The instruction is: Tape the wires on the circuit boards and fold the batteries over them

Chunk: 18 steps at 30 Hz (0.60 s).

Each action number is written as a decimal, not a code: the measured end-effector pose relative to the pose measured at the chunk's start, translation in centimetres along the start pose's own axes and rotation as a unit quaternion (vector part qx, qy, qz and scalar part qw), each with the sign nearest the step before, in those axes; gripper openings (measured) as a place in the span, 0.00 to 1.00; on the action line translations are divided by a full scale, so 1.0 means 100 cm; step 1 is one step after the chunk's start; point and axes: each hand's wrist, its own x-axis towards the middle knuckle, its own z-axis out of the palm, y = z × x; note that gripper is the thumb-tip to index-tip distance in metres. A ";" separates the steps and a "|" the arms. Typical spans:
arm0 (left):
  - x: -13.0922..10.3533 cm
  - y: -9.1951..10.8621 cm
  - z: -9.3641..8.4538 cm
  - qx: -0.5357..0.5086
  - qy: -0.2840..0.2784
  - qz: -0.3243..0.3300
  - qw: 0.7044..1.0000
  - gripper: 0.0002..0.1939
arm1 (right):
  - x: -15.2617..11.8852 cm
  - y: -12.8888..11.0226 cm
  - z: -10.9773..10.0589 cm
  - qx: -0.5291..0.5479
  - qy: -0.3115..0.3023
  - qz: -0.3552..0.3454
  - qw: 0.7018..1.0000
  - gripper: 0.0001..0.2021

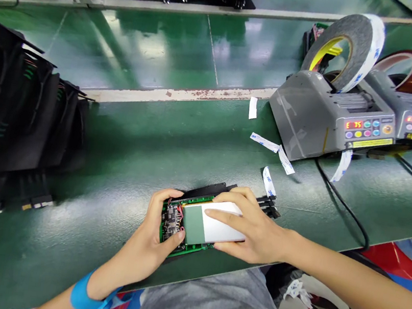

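Note:
A green circuit board (pixel 171 222) with red wires lies near the bench's front edge. On its right part sits a silver battery pack (pixel 218 225) with a green patch on its left portion. My left hand (pixel 157 232) grips the board's left end, thumb on top near the wires and fingers at the far edge. My right hand (pixel 249 225) is closed round the right end of the battery pack, its index finger lying across the top. Behind and to the right, a black casing with cables (pixel 270 205) shows partly behind my right hand.
Two grey tape dispensers (pixel 312 118) stand at the right, with a hanging tape strip and black cables. White tape strips (pixel 264 142) lie left of them. Black parts (pixel 19 111) are stacked at the left. A raised shelf (pixel 136 51) runs along the back.

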 end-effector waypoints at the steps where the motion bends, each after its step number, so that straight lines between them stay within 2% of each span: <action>1: 0.000 0.002 0.001 -0.004 0.006 0.000 1.000 0.25 | 0.000 0.000 0.000 0.001 -0.001 0.002 1.000 0.29; 6: 0.002 0.006 0.012 0.015 0.097 0.024 0.995 0.23 | -0.001 -0.001 0.001 0.000 0.000 0.004 1.000 0.29; 8: 0.000 0.003 0.013 0.026 0.099 0.024 0.995 0.25 | -0.001 -0.001 0.002 0.001 0.002 0.006 1.000 0.29; 11: -0.006 -0.007 0.010 0.037 0.114 0.052 0.991 0.25 | -0.001 -0.001 0.002 0.002 0.001 0.011 1.000 0.28; 14: -0.011 -0.015 0.002 0.134 0.162 0.104 0.972 0.20 | -0.001 -0.001 0.002 0.002 0.005 0.005 1.000 0.27; 16: -0.012 -0.016 -0.004 0.213 0.144 0.136 0.957 0.19 | -0.001 -0.001 0.002 0.002 0.007 0.001 1.000 0.27; 18: -0.011 -0.016 -0.009 0.248 0.103 0.170 0.948 0.20 | -0.001 0.000 0.002 0.001 0.006 0.002 1.000 0.26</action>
